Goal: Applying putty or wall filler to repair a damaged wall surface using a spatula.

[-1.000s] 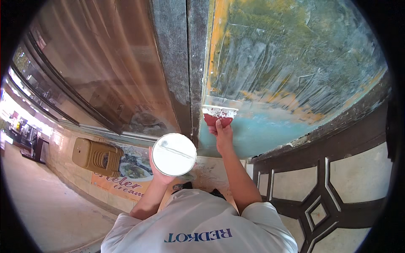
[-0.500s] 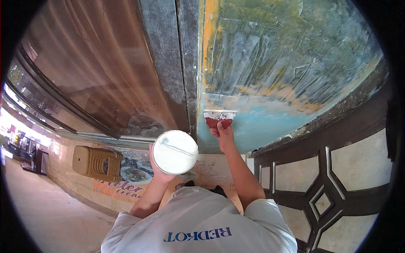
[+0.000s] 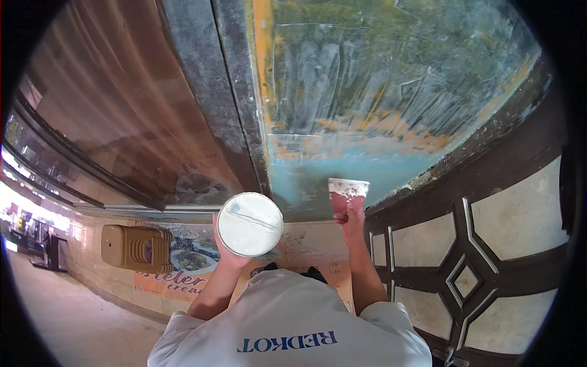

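Note:
My left hand (image 3: 229, 251) is wrapped round the side of a round tub of white filler (image 3: 251, 224), whose surface shows a groove across it. Part of that hand is hidden behind the tub. In my right hand (image 3: 352, 223) is a red putty knife (image 3: 348, 197), its broad upper edge coated with white filler. The blade stands upright before the lower part of the wall (image 3: 342, 92); whether it touches the wall I cannot tell. Patchy white smears lie over the wall's green, orange and turquoise paint.
A dark wooden door with pale panels (image 3: 422, 244) stands on the right. Stacked brown plastic stools (image 3: 134, 248) and a printed banner (image 3: 168, 284) are at the lower left. A brown curtain (image 3: 116, 92) hangs behind glass, beside a grey post (image 3: 205, 73).
My right hand has drawn the putty knife down and to the right, away from the filler-smeared strip near the post. The tub stays in my left hand. The view has shifted slightly.

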The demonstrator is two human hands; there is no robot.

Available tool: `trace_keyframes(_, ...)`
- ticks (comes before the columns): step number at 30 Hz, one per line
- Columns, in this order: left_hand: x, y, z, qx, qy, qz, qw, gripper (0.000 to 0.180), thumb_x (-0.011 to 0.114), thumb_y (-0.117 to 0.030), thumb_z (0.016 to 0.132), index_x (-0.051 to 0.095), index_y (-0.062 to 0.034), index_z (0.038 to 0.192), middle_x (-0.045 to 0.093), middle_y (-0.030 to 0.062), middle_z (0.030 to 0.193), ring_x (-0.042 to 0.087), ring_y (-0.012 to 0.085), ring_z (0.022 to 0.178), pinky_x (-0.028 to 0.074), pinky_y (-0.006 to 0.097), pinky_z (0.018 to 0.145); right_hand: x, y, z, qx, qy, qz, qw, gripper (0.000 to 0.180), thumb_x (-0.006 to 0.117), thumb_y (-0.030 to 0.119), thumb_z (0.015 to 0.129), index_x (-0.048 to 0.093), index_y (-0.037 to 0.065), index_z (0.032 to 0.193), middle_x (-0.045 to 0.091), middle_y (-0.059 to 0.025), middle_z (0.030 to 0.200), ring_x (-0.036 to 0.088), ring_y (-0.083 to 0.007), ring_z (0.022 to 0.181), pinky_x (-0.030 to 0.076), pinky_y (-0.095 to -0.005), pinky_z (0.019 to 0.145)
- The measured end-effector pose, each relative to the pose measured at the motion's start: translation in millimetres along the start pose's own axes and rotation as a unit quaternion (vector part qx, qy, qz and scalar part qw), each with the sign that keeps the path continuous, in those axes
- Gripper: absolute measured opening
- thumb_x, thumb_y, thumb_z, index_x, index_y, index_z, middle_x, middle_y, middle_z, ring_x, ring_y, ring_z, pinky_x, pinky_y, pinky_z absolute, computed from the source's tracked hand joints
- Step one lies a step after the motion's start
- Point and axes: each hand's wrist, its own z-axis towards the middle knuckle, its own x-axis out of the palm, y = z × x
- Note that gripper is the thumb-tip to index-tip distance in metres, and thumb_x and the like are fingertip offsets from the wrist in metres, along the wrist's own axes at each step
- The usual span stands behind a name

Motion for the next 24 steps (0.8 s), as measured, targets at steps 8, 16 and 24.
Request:
trace_keyframes(8,27,28,7,-0.059,0.023,-0.009,0.998,0.082,0.036,-0.073,0.097,0.039,-0.0185,0.157,0.038,0.0124,0.162,0.039,0.043,0.145,0.032,0.068,0.115,-88,26,2,-0.133,-0.126,-0.021,0.983,0.017,0.06,0.008,0.102,0.062,-0.001,0.117,0.068,-0.0073,0.104,0.069,-0.0158,0.097,0.058,-0.0273,0.082)
trace_keyframes(16,33,67,23,-0.087,0.017,-0.007,0.996,0.085,0.037,-0.076,0.094,0.038,-0.0197,0.158,0.037,0.0143,0.162,0.038,0.0471,0.144,0.032,0.074,0.112,-70,82,-8,-0.107,-0.035,0.095,0.989,0.016,0.055,-0.001,0.101,0.061,0.004,0.114,0.06,-0.015,0.14,0.065,-0.024,0.117,0.056,-0.0362,0.102)
trace_keyframes(24,67,105,28,-0.142,0.071,0.0,0.987,0.082,0.034,-0.076,0.095,0.036,-0.0229,0.158,0.034,0.0124,0.164,0.037,0.0459,0.146,0.03,0.075,0.113,-43,130,-28,-0.154,0.117,-0.061,0.979,0.027,0.055,-0.01,0.094,0.062,0.005,0.115,0.064,-0.0069,0.12,0.063,-0.0161,0.111,0.052,-0.0311,0.097)
